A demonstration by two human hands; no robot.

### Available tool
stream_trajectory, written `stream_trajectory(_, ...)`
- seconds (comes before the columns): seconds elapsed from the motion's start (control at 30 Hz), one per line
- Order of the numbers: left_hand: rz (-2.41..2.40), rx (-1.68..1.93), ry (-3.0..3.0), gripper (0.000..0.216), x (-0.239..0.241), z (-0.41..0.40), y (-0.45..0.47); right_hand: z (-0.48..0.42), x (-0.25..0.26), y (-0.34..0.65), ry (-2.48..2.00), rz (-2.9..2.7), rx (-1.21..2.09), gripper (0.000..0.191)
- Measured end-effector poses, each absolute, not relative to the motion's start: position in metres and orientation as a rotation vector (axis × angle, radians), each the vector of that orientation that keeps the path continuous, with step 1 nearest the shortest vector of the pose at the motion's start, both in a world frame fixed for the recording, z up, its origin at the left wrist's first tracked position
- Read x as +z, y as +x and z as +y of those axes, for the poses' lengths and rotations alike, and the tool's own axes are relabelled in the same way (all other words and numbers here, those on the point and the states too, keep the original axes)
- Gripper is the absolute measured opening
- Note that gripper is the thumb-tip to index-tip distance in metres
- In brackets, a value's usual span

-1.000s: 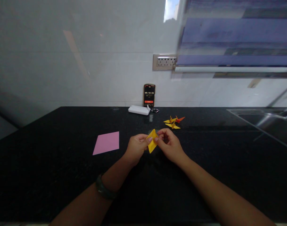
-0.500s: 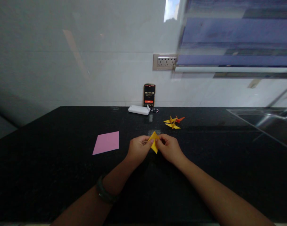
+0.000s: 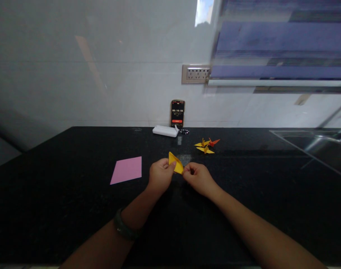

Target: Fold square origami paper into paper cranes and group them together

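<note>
A piece of folded yellow origami paper [image 3: 176,164] is held between my two hands above the dark counter, tilted with one point up to the left. My left hand [image 3: 160,175] grips its left side, thumb lying on the front face. With thumb and fingertips, my right hand [image 3: 198,177] pinches the lower right tip. To the left of my hands lies a flat pink paper sheet [image 3: 127,170]. Two yellow paper cranes [image 3: 205,150] and an orange paper crane [image 3: 213,142] stand close together beyond my right hand.
On the black counter [image 3: 75,224], a phone [image 3: 177,113] with a running timer leans against the wall behind a white box-shaped device [image 3: 165,130]. A dark patterned strap [image 3: 184,131] lies beside it. A sink [image 3: 327,149] is at the right, and a wall socket [image 3: 197,73] is above.
The yellow paper has turned and shifted left, its point now leaning up-left. My right hand has moved from its upper side to the lower right tip; my left hand still holds it.
</note>
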State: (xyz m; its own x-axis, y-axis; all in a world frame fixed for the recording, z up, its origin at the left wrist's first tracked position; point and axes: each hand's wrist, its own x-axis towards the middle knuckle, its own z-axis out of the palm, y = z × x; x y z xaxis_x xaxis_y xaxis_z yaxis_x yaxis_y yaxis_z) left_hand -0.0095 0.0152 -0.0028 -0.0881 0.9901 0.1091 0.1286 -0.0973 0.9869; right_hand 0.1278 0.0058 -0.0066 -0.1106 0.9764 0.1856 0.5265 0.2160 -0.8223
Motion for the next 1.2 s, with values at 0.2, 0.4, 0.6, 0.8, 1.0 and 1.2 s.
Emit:
stream_trajectory(0.2,1.244,1.257,1.225,0.010,0.003,0.014,-0.007,0.005,0.001,0.128,-1.318,-1.562,0.912,0.012)
stream_trajectory(0.4,1.152,1.147,1.222,0.012,0.000,0.013,-0.006,0.008,0.003,0.127,-1.206,-1.279,1.216,0.023)
stream_trajectory(0.6,1.099,1.075,1.278,0.016,-0.001,0.013,-0.007,0.008,0.003,0.127,-1.160,-1.186,1.352,0.027)
stream_trajectory(0.8,1.077,1.033,1.291,0.014,-0.001,0.012,-0.006,0.006,0.003,0.125,-1.147,-1.176,1.424,0.029)
stream_trajectory(1.0,1.050,1.002,1.312,0.021,-0.005,0.011,-0.003,0.007,-0.002,0.123,-1.167,-1.163,1.332,0.028)
stream_trajectory(1.2,1.037,0.977,1.401,0.031,-0.007,0.011,-0.004,0.011,-0.003,0.128,-1.210,-1.231,1.256,0.024)
